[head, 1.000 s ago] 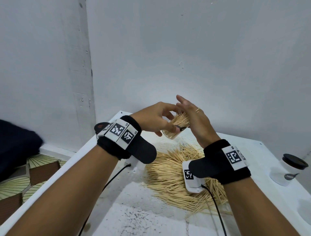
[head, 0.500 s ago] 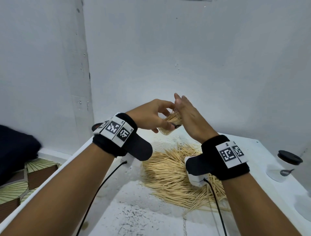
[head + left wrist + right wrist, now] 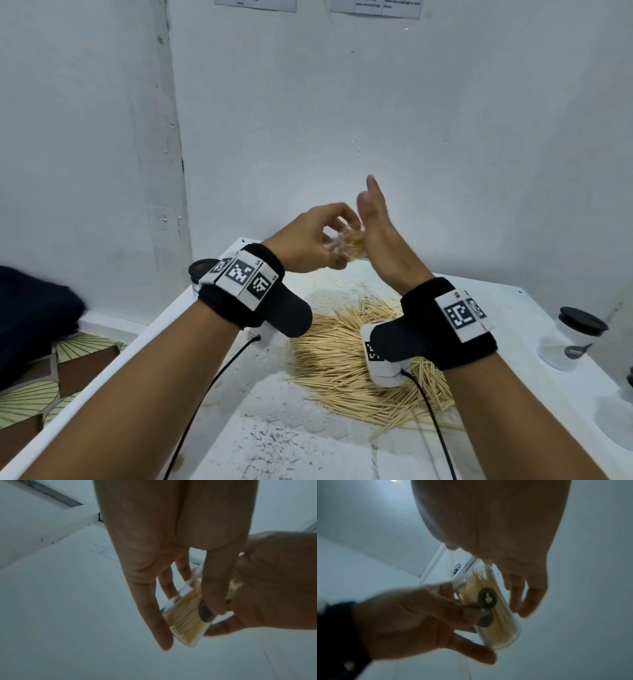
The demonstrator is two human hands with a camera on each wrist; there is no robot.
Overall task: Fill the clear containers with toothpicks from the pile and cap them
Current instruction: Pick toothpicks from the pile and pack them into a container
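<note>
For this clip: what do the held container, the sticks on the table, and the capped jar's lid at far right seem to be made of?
Held container: clear, glossy, probably hard plastic, since the toothpicks inside show through; glass cannot be excluded.
Toothpick pile: pale tan, matte slivers, likely wood or bamboo.
Jar lid: black and matte, probably plastic.
The left hand grips the container.

Beyond the white speckled tabletop (image 3: pixel 274 445) and its left edge, a dark blue fabric bundle (image 3: pixel 30 318) sits over green-and-brown fan-patterned floor tiles (image 3: pixel 44 387). Two printed paper sheets (image 3: pixel 255 4) hang on the white wall.
</note>
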